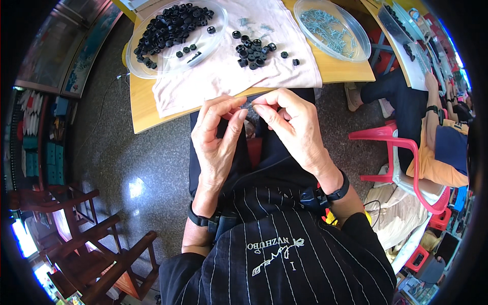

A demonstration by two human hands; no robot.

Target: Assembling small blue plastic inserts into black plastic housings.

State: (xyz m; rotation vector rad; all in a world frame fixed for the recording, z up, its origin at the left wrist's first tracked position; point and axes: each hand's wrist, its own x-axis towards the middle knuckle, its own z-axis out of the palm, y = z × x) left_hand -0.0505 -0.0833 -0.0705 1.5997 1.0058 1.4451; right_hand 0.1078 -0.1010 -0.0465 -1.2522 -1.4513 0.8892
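Observation:
Above my lap, just off the table's front edge, my left hand (216, 127) and my right hand (295, 124) meet almost fingertip to fingertip. Each has its thumb and forefinger drawn together in a pinch. Whatever lies between the fingertips is too small to name. Beyond them, a loose heap of small black plastic knobs (255, 53) rests on a pale pink cloth (203, 86). A few thin silvery screws (245, 22) lie behind the heap.
At the far left a clear round tub (133, 65) holds many black plastic parts (170, 28). Another clear tub (365, 55) at the far right contains silvery screws (325, 28). Wooden chairs (101, 249) stand lower left; a seated person (437, 147) and pink plastic chair (417, 147) are right.

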